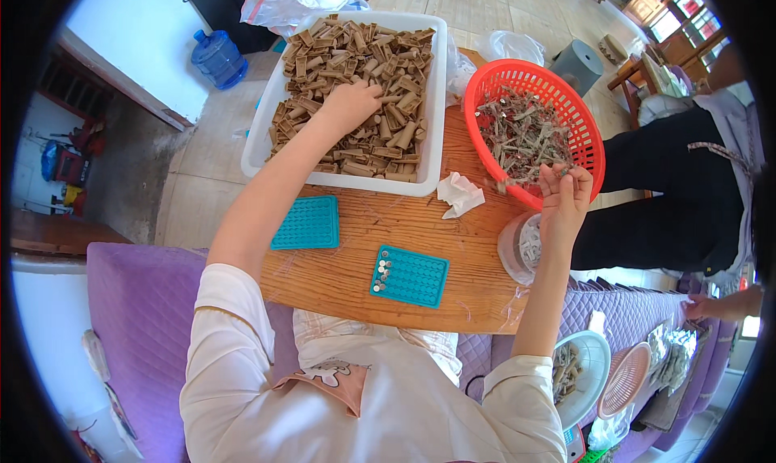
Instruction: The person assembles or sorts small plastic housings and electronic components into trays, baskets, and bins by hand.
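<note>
My left hand (pixel 353 106) is down on the heap of brown curved plastic pieces (pixel 356 152) in a large white tub (pixel 436 83). Its fingers are curled and their tips are hidden, so what they grip cannot be made out. At the near rim of a red basket (pixel 596 136), my right hand (pixel 563 192) is raised with thumb and fingers pinched together around something small. Thin greyish, partly clear strips (pixel 525 136) fill that basket. Nearer me lies a teal gridded tray (pixel 420 277) with several small silvery round pieces (pixel 381 273) along its left side.
A second teal tray (pixel 311 222) lies below the tub on the wooden table (pixel 356 261), and a crumpled white tissue (pixel 459 195) beside it. A clear container (pixel 521 249) of white bits stands under my right wrist. Another person (pixel 667 196) stands at the right, near a purple sofa.
</note>
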`<control>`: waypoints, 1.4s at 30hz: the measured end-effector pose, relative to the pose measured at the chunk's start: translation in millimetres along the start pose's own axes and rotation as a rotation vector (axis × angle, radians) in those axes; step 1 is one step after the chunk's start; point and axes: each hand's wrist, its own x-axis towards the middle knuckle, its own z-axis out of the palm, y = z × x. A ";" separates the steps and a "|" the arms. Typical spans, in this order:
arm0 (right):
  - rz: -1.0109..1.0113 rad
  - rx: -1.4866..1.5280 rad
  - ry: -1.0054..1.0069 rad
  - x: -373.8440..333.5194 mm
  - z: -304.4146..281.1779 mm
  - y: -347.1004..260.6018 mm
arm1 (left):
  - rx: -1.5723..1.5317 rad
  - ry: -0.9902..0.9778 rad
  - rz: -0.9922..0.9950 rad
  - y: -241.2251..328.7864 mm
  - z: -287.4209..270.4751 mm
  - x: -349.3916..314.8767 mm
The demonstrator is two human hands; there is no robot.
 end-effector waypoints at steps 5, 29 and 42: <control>-0.032 0.122 -0.026 -19.6 8.0 -3.3 | 0.033 0.359 0.093 -9.0 -11.3 -11.5; 0.105 -0.603 -0.145 -167.2 117.7 -20.5 | -2.412 0.435 -0.368 217.5 -86.1 -163.3; -0.038 -0.787 -0.306 -178.6 122.2 -24.2 | -2.236 0.355 -0.357 210.2 -79.5 -188.6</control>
